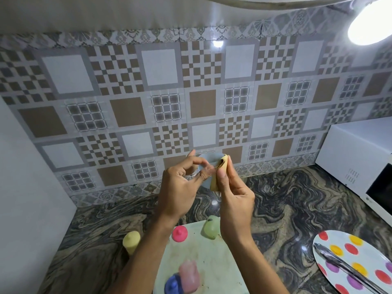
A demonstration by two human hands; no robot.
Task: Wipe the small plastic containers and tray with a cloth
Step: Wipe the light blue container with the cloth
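On the swirled marble counter (286, 209) before us, the pale green tray (212, 262) lies at six o'clock and still looks smudged, so we judge its turn has not come. On its far edge stand a green container (211, 229) and, toward seven o'clock, a pink one (179, 234). At its near left corner a translucent pink container (189, 276) touches a blue one (172, 286), and a yellow container (131, 241) stands off the tray at eight o'clock. All look closed or opaque, so we cannot tell what is in them. Raised at the centre of our view, our left hand (180, 187) grips a small pale blue plastic piece (209, 159), cup or lid we cannot say. Our right hand (233, 200) pinches the folded yellow cloth (219, 172) over its three o'clock rim. We take this to be the wiping of one small piece. Next we would turn it in the left fingers so the cloth runs round the whole rim, then set it down and pick up another.
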